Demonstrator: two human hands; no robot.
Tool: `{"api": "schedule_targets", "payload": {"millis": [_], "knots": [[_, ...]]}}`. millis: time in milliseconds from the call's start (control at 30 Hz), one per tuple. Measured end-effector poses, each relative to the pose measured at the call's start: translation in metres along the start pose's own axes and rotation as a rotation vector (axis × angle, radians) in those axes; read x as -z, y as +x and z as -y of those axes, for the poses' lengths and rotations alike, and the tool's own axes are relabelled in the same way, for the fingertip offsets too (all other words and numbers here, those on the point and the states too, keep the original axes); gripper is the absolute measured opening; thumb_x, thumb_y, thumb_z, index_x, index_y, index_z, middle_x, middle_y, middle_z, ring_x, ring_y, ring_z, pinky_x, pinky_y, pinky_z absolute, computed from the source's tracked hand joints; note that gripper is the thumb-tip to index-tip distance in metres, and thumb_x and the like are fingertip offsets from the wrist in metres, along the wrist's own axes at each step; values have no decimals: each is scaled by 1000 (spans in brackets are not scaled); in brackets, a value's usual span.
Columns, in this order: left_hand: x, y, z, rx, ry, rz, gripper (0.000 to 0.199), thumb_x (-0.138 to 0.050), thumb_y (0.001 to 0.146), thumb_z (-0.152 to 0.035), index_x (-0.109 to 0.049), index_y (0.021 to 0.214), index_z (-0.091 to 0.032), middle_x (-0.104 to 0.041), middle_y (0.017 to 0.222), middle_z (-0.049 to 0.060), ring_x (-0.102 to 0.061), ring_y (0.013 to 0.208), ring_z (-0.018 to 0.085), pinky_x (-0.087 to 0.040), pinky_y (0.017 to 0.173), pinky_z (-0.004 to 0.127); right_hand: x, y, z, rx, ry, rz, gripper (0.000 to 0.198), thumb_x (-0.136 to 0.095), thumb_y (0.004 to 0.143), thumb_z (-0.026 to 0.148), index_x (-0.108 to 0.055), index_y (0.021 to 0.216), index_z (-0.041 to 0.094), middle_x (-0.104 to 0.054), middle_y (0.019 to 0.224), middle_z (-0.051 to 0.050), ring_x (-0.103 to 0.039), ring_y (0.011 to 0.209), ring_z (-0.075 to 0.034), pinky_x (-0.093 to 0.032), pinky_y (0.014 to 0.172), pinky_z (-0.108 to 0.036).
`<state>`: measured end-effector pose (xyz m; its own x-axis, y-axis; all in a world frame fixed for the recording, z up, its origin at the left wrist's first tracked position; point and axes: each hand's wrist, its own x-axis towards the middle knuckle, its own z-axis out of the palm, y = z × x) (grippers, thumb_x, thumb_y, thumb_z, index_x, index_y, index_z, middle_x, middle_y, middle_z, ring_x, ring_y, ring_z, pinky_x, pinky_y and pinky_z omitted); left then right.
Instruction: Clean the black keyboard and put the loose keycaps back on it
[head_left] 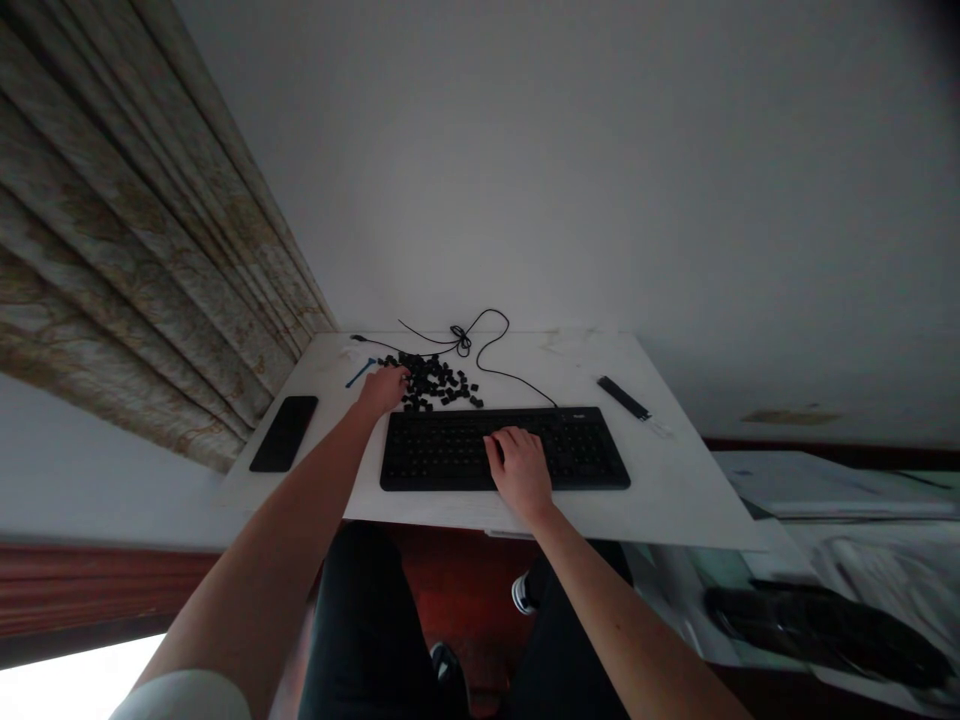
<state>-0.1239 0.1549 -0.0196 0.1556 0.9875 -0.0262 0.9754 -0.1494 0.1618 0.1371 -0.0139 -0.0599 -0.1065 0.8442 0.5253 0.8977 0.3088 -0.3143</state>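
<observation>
A black keyboard (442, 462) lies on the white table, its front edge towards me. My right hand (520, 468) rests on the middle of it, fingers bent over the keys and the thumb apart; nothing shows in its grasp. Behind the keyboard, to the left, is a loose pile of small black keycaps (429, 376). At the pile's left side, my left hand (386, 389) has its fingers curled together among the keycaps. Whatever its fingertips pinch is too small to make out. Just beyond that hand lies a thin blue tool (361, 373).
A black phone (283, 434) lies on the table's left side. The keyboard's black cable (517, 374) loops along the back to a tied bundle. To the right is a dark flat strip (624, 397) by a clear wrapper. Curtains (150, 220) hang at the left; a wall stands behind.
</observation>
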Motion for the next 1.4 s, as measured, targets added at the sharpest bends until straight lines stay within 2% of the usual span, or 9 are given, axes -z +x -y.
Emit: {"api": "schedule_targets", "payload": {"millis": [167, 367, 533, 667, 800, 900, 1033, 1200, 1400], "knots": [[-3, -2, -4, 19, -27, -32, 34, -44, 94, -19, -67, 119, -21, -70, 120, 12, -64, 114, 25, -47, 97, 35, 0, 0, 0, -1, -5, 11, 27, -43, 102, 31, -65, 90, 21, -68, 91, -9, -59, 88, -24, -39, 82, -39], [-6, 5, -10, 52, -46, -17, 28, -56, 89, -25, -69, 114, -24, -72, 119, 8, -64, 113, 26, -47, 94, 35, 0, 0, 0, -2, -11, 9, 26, -44, 102, 31, -64, 90, 20, -68, 91, -9, -59, 87, -24, -39, 81, -39], [-2, 8, -9, 88, -114, -40, 28, -60, 84, -20, -70, 110, -25, -75, 111, 6, -66, 109, 25, -47, 94, 35, 0, 1, 0, 0, -9, -6, 27, -43, 102, 31, -64, 89, 21, -68, 90, -9, -59, 86, -24, -39, 80, -39], [3, 4, -12, 104, -378, -153, 29, -59, 82, -15, -72, 107, -21, -75, 105, 6, -68, 101, 21, -50, 93, 33, 0, 0, -1, -14, 9, -8, 27, -43, 102, 31, -64, 89, 21, -68, 90, -9, -59, 85, -24, -39, 80, -39], [1, -17, -35, 173, -921, -242, 26, -63, 82, -22, -70, 106, -14, -74, 96, 8, -69, 89, 19, -56, 87, 36, 0, 0, -1, -32, 47, -22, 26, -43, 102, 31, -65, 92, 20, -68, 91, -9, -60, 86, -24, -40, 81, -39], [-7, -47, -64, 136, -1336, -169, 27, -69, 79, -26, -69, 103, -13, -72, 97, 8, -69, 85, 17, -58, 90, 38, 0, -1, -1, -43, 102, -51, 24, -43, 101, 30, -64, 96, 20, -69, 92, -9, -60, 86, -24, -41, 82, -38], [-22, -90, -103, 182, -1687, -74, 20, -73, 77, -19, -69, 96, -15, -70, 96, 6, -70, 88, 15, -56, 97, 39, 1, -2, 0, -67, 177, -116, 23, -43, 100, 30, -61, 109, 19, -68, 91, -9, -61, 87, -24, -43, 83, -38], [-37, -123, -134, 255, -1822, -38, 17, -75, 78, -19, -68, 93, -16, -70, 93, 5, -70, 89, 16, -56, 98, 40, 4, -4, 2, -53, 201, -129, 34, -46, 98, 32, -55, 128, 17, -68, 93, -10, -61, 85, -25, -46, 83, -40], [-45, -134, -150, 236, -1761, -64, 19, -77, 74, -22, -69, 89, -16, -69, 86, 3, -68, 82, 13, -57, 91, 36, 6, -7, 0, 28, 162, -61, 38, -44, 99, 27, -56, 135, 22, -70, 101, -11, -63, 90, -25, -49, 82, -40]]}}
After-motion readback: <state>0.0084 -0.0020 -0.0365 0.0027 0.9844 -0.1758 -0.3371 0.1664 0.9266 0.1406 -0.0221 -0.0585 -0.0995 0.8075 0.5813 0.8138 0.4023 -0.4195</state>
